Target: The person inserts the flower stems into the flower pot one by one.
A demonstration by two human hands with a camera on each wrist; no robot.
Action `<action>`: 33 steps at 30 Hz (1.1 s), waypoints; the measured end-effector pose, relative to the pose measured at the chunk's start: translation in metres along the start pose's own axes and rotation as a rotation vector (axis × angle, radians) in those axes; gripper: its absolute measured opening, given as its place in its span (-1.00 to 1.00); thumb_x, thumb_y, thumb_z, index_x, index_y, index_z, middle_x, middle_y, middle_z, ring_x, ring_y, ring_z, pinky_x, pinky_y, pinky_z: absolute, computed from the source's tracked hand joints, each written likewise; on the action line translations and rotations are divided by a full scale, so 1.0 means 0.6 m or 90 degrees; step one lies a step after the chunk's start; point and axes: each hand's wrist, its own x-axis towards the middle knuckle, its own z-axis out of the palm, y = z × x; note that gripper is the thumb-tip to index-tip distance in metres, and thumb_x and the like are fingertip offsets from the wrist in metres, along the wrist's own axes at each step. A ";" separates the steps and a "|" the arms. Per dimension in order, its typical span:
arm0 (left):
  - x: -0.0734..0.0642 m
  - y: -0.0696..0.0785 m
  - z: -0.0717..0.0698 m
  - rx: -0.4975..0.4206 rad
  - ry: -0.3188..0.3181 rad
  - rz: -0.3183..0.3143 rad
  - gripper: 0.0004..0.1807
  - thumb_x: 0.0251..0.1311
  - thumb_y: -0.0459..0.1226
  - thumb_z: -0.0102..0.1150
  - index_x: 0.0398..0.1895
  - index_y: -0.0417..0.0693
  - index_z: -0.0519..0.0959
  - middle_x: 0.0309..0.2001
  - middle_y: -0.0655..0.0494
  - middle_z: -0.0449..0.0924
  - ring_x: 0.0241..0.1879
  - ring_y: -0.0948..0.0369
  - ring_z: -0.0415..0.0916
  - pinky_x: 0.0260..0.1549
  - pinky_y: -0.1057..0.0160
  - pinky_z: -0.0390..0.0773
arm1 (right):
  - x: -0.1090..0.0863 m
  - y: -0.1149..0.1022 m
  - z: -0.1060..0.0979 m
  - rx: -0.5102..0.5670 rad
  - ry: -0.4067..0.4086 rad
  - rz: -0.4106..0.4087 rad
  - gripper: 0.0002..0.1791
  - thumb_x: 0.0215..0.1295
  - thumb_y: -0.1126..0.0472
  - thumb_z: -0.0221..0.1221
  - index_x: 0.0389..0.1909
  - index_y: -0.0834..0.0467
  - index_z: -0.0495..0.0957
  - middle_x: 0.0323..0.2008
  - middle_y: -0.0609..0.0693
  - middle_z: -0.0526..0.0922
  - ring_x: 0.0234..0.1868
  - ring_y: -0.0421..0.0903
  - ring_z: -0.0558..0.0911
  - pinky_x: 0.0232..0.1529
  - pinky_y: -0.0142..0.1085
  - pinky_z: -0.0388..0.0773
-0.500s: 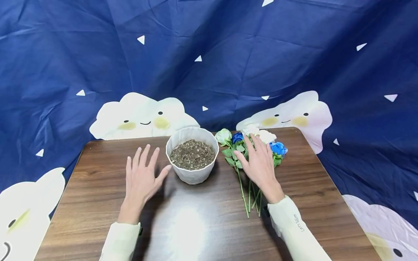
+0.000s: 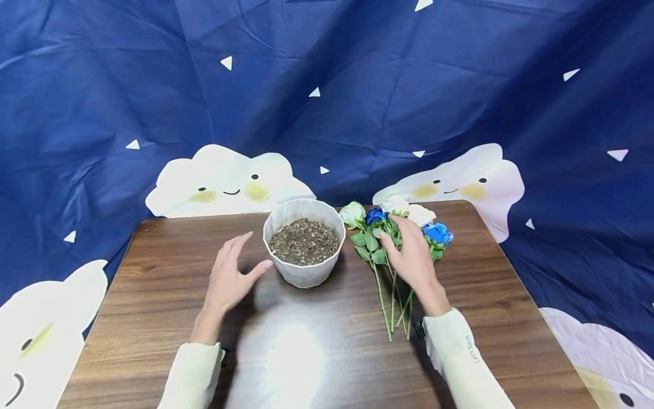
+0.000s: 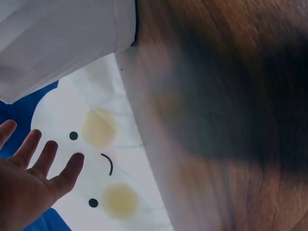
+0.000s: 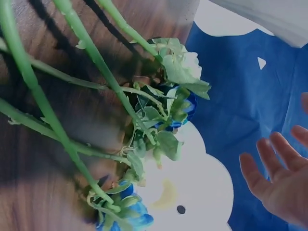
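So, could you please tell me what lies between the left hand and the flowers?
In the head view, the white pot of soil stands between the left hand and the flowers.

Left hand (image 3: 30, 185) near what seems a pale pot (image 3: 67, 41).

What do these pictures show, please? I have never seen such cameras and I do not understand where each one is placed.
There is no machine here: you see a person's bare left hand and bare right hand. The wide picture comes from a camera on the head, looking forward and down. The two closer pictures come from one camera on each wrist.

On the brown wood-grain table stands a white, many-sided pot filled with dark, crumbly soil. Beside it lie white and blue flowers with long green stems.

The left hand is beside the pot, the right hand above the flowers. Both hands are open and hold nothing.
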 end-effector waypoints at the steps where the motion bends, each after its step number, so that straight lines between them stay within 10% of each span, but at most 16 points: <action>1: 0.001 -0.001 0.001 -0.017 -0.001 -0.001 -0.17 0.15 0.11 0.41 0.46 0.06 0.37 0.37 -0.09 0.35 0.34 -0.10 0.28 0.29 -0.24 0.37 | 0.000 0.003 -0.002 0.010 0.004 0.010 -0.49 0.45 0.14 0.22 0.32 0.28 0.46 0.22 0.29 0.52 0.27 0.25 0.46 0.29 0.17 0.42; 10: 0.009 -0.001 0.009 -0.196 -0.011 -0.044 -0.28 0.20 -0.10 0.45 0.42 0.01 0.41 0.30 -0.12 0.39 0.27 -0.08 0.34 0.12 -0.22 0.58 | -0.002 0.031 -0.016 0.099 0.046 0.126 -0.55 0.40 0.26 0.25 0.25 0.32 0.48 0.11 0.28 0.59 0.01 0.23 0.64 -0.12 -0.06 0.68; 14: 0.010 0.000 0.011 -0.232 -0.016 -0.060 -0.32 0.24 -0.14 0.41 0.41 0.02 0.41 0.30 -0.10 0.38 0.26 -0.04 0.35 0.11 -0.25 0.57 | -0.005 0.042 -0.020 0.118 0.031 0.165 -0.55 0.40 0.28 0.24 0.25 0.32 0.48 0.12 0.28 0.60 0.00 0.19 0.67 -0.15 -0.36 0.63; 23: 0.019 0.005 0.009 -0.326 -0.038 -0.089 -0.37 0.32 -0.21 0.33 0.42 -0.04 0.36 0.29 -0.18 0.38 0.27 -0.08 0.37 0.28 -0.11 0.49 | -0.008 0.065 -0.020 0.133 0.004 0.255 -0.57 0.40 0.23 0.23 0.23 0.28 0.51 0.10 0.24 0.64 -0.03 0.04 0.65 0.02 -0.33 0.55; 29: 0.026 0.010 0.009 -0.466 -0.070 -0.134 -0.36 0.34 -0.33 0.29 0.43 -0.14 0.29 0.31 -0.28 0.25 0.28 -0.16 0.32 0.00 -0.01 0.72 | -0.013 0.084 -0.010 0.244 -0.023 0.329 -0.54 0.42 0.28 0.21 0.25 0.39 0.44 0.11 0.38 0.58 -0.18 -0.34 0.56 -0.14 -0.63 0.51; 33: 0.029 0.010 0.012 -0.502 -0.087 -0.151 -0.35 0.33 -0.36 0.29 0.44 -0.17 0.27 0.31 -0.26 0.26 0.24 -0.09 0.35 0.01 -0.08 0.70 | -0.015 0.095 -0.001 0.335 -0.039 0.375 -0.51 0.45 0.32 0.17 0.29 0.47 0.33 0.12 0.43 0.52 -0.26 -0.45 0.56 -0.11 -0.44 0.70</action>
